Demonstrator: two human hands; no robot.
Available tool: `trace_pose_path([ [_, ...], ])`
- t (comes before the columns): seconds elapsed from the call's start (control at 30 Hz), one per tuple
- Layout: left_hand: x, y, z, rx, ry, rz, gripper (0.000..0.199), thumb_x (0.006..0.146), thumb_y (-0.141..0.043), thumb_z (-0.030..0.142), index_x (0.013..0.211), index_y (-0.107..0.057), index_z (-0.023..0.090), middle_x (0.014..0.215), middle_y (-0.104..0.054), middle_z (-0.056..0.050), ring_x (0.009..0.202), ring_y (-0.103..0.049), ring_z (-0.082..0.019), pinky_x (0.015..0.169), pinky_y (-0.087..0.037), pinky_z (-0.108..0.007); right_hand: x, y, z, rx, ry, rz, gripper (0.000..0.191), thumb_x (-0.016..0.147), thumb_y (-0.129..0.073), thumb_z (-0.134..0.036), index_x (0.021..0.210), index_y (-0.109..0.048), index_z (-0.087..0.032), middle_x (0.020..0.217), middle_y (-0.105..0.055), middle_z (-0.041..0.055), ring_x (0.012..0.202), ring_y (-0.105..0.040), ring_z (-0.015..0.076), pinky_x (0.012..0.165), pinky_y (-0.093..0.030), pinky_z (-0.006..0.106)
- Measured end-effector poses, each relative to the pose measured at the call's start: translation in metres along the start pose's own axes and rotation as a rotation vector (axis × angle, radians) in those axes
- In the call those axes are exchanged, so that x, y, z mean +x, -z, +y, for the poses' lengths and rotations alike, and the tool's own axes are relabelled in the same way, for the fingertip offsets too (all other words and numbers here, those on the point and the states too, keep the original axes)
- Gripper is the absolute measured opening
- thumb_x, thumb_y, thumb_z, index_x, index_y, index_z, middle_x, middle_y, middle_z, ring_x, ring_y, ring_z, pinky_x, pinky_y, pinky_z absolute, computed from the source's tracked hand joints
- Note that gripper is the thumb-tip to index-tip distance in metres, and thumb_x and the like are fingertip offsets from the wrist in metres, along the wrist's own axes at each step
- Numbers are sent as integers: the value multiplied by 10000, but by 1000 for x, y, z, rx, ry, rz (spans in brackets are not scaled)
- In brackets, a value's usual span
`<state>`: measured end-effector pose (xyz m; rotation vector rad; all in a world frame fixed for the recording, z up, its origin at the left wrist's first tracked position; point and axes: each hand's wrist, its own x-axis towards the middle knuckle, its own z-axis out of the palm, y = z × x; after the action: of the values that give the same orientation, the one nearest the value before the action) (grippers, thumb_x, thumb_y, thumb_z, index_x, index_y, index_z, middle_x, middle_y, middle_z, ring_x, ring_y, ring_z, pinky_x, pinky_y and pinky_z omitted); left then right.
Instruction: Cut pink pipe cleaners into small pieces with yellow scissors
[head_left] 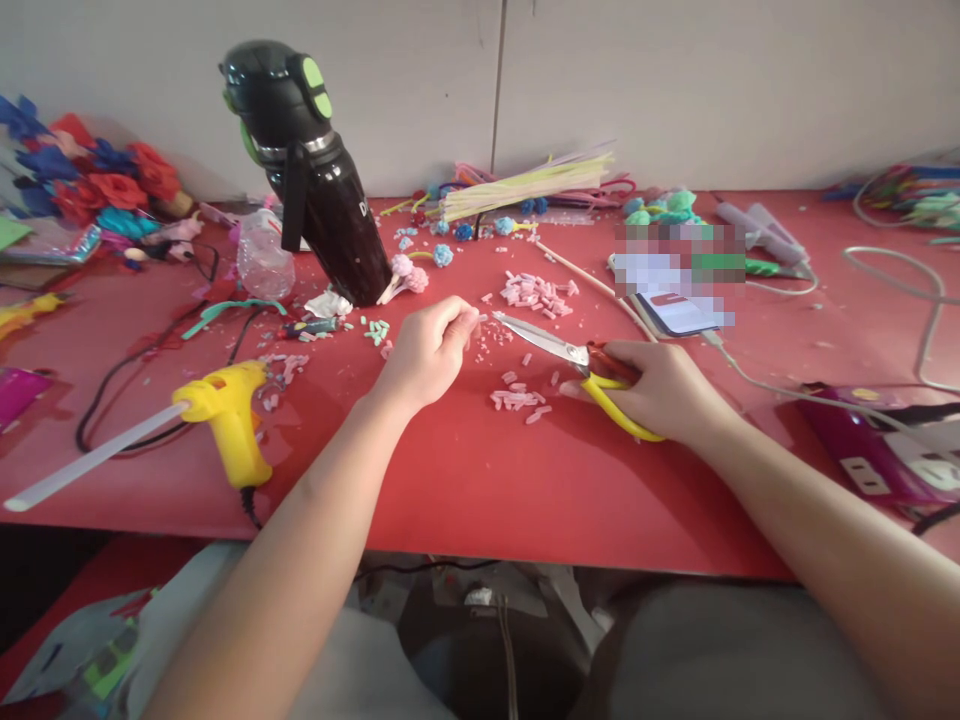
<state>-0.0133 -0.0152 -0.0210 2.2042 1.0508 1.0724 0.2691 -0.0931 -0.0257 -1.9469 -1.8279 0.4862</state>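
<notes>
My right hand (652, 385) grips a pair of scissors (547, 343) by its red and yellow handles, the blades pointing left. Just left of the blade tips, my left hand (435, 345) is closed in a pinch, and a small pink bit (480, 316) shows at its fingertips. Behind the blades lies a pile of short pink pieces (536, 295). A smaller group of pink pieces (517, 399) sits in front of them, with fine pink crumbs scattered beneath the tips.
A yellow glue gun (232, 415) lies at the left, its glue stick reaching further left. Behind my left hand stands a black bottle (330, 200). Pipe cleaners (532, 188) lie at the back. A phone (675, 305) and a purple power strip (862, 450) are at the right, with cables.
</notes>
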Motion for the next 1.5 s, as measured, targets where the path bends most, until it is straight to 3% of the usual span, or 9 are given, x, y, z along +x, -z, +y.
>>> trace_pose_path([
  [0.27, 0, 1, 4, 1, -23, -6, 394, 1137, -517, 426, 796, -516, 228, 666, -542, 18, 612, -501, -150, 617, -385, -313, 1, 0, -2, -12, 10, 4, 835, 647, -670, -1001, 648, -272, -267, 601, -299, -32, 635, -284, 153, 538, -279, 328],
  [0.9, 0, 0, 5, 11, -28, 0, 502, 1126, -503, 603, 779, -512, 240, 671, -568, -5, 631, -525, -173, 608, -407, -330, 2, -1, -1, 2, -3, -3, 882, 601, -643, -1058, 638, -266, -262, 612, -276, -31, 640, -265, 152, 546, -277, 336],
  [1.5, -1, -2, 6, -48, 4, -12, 509, 1118, -512, 638, 798, -522, 242, 680, -566, -4, 620, -518, -169, 601, -400, -339, 0, 1, 0, 3, 7, -4, 840, 644, -687, -990, 639, -279, -256, 597, -296, -32, 628, -278, 151, 538, -272, 320],
])
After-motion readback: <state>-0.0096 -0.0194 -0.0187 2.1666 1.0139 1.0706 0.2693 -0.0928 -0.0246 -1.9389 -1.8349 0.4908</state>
